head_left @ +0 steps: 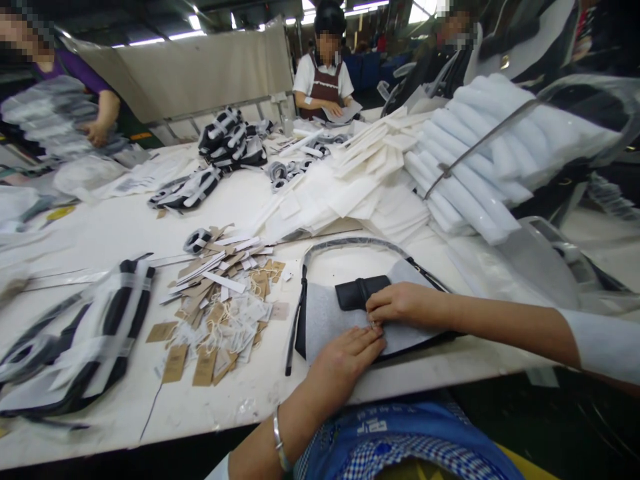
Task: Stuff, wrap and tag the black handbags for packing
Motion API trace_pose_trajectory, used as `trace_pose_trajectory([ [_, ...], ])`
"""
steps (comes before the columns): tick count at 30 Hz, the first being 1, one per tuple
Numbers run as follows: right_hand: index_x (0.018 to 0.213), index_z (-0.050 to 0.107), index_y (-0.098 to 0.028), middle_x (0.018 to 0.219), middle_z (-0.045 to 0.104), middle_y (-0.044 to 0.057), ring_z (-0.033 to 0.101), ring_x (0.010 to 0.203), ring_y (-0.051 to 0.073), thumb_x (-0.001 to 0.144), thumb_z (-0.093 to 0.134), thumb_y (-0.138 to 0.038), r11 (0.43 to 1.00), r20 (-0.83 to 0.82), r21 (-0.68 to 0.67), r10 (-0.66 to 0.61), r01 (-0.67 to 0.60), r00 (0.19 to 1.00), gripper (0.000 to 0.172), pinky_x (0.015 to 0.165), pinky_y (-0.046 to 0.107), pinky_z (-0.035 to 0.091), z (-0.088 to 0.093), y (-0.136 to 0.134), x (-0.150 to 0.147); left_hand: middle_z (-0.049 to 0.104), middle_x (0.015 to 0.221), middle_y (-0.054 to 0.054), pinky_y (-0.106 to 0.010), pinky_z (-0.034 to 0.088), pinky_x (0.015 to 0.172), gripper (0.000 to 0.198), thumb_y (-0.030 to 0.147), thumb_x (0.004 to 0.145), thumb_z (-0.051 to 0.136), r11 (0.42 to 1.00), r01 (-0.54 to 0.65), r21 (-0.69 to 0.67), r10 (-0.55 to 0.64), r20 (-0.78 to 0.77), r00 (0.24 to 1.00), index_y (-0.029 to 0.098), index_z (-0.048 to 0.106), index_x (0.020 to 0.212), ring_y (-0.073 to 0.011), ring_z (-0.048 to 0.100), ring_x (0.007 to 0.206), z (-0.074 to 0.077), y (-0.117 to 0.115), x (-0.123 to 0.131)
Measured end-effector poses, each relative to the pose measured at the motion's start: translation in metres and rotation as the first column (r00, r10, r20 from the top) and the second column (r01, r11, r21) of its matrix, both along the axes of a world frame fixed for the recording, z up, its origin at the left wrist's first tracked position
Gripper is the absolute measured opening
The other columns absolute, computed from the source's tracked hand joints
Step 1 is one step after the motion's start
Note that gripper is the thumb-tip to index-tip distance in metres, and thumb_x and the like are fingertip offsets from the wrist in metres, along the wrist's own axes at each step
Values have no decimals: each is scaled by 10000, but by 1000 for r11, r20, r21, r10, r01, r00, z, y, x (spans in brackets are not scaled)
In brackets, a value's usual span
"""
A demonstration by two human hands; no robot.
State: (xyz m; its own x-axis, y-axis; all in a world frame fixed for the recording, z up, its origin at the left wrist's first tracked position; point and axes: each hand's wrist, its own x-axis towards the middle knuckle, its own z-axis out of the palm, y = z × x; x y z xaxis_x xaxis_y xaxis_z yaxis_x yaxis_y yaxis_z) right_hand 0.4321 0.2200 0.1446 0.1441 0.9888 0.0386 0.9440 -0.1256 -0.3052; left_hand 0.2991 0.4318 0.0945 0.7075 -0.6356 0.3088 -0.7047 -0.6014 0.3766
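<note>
A black handbag [320,320] lies flat near the table's front edge, covered with a grey-white wrapping sheet, its strap [350,244] arcing behind it and a black flap [357,291] showing. My left hand [347,357] rests on the bag's front, fingers laid together and pressing down. My right hand [400,303] reaches in from the right, fingertips pinched on something small at the bag's middle, right against my left fingertips. What the pinch holds is too small to name.
A heap of paper tags with strings [220,313] lies left of the bag. Wrapped black bags [75,347] sit at the left and further back [227,143]. White folded sheets [380,180] and rolls [480,153] pile up at the right. Other people work along the far side.
</note>
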Motion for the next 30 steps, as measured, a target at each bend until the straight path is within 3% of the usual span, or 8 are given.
trace_pose_trajectory([
  [11, 999, 679, -196, 897, 628, 40, 544, 725, 160, 1024, 420, -178, 981, 16, -124, 152, -148, 988, 261, 652, 271, 413, 3, 3, 7, 620, 1381, -78, -343, 420, 1161, 358, 153, 1046, 354, 998, 16, -69, -11, 79, 997, 130, 566, 1333, -161, 540, 1318, -4, 4, -3],
  [17, 969, 652, -172, 931, 627, 58, 541, 792, 183, 999, 461, -154, 971, 53, -194, 152, -139, 987, 194, 689, 286, 413, 3, 14, 3, 641, 1343, -98, -359, 450, 1135, 340, 146, 1039, 373, 996, -3, -89, 11, 95, 995, 122, 578, 1309, -181, 570, 1282, -8, 2, -3],
  [23, 976, 648, -189, 942, 631, 52, 545, 787, 182, 983, 479, -136, 962, 26, -243, 135, -125, 990, 178, 681, 290, 404, 5, 15, 1, 673, 1239, -80, -357, 547, 994, 315, 218, 1045, 392, 992, -58, -109, 55, -30, 998, 186, 598, 1281, -199, 613, 1172, -7, -2, -3],
  [30, 946, 636, -192, 905, 617, 35, 545, 744, 163, 976, 501, -125, 916, 49, -333, 254, -224, 966, 154, 632, 271, 394, 16, 25, 10, 655, 1269, -68, -350, 507, 1034, 347, 229, 1060, 336, 992, -50, -116, 38, -109, 993, 193, 593, 1290, -190, 586, 1202, -3, -3, -3],
])
